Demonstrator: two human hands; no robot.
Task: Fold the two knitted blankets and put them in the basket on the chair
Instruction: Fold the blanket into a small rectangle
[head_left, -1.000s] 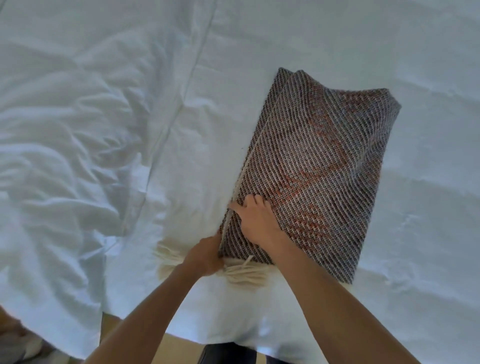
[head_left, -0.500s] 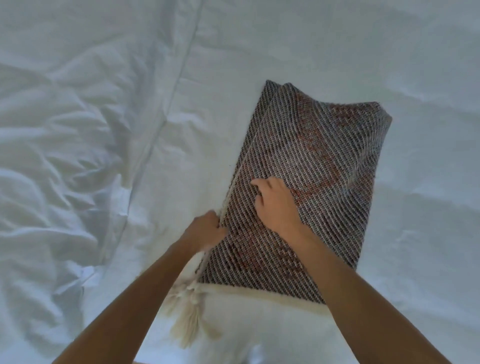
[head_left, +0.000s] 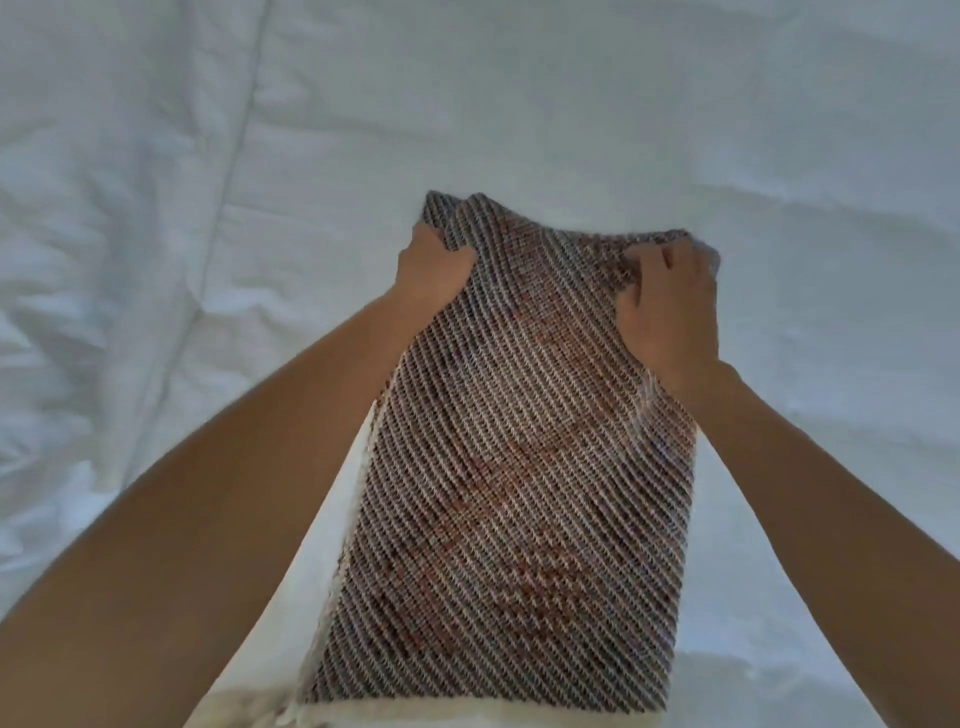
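Knitted blanket (head_left: 519, 441) (folded) on white sheet (head_left: 779, 130) — left fingers (head_left: 441, 247), right fingers (head_left: 655, 262) clutching far corners.

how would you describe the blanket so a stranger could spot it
A rumpled white bedsheet fills the view. Near its middle lies a folded knitted blanket, its far corners gripped by the left hand and right hand. It alone is dark: diagonal grey-brown ribs with rust patches.

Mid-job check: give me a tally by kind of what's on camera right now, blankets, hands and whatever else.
knitted blanket: 1, folded, lying on the bedding
hands: 2, left hand and right hand, each gripping a far corner of it
white bedding: 1
Total: 4
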